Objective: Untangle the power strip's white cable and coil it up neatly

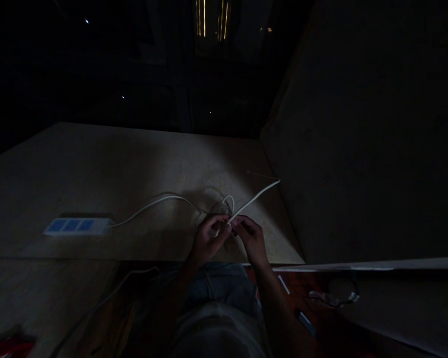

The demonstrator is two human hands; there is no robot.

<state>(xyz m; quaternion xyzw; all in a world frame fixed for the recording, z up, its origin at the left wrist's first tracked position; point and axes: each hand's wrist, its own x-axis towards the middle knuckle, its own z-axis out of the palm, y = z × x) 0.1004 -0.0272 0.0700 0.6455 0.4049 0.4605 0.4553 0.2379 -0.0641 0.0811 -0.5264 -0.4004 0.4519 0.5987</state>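
In the dim head view, a white power strip [77,226] with blue socket faces lies at the left on a pale ledge [142,154]. Its white cord [160,200] runs right towards my hands and loops just beyond them. My left hand [209,237] pinches the cord between thumb and fingers. Close against it, my right hand [251,236] has its fingers closed on the same cord. From between the fingertips a thicker-looking length sticks out up and to the right, its tip near the right wall. Darkness hides exactly how the cord lies inside the fingers.
A dark wall [366,129] bounds the ledge on the right, and a dark window [216,89] stands behind it. Below, the reddish floor [287,313] holds a small dark bar-shaped object [306,323] and a thin cable [332,301]. Another pale cord [123,282] trails at lower left.
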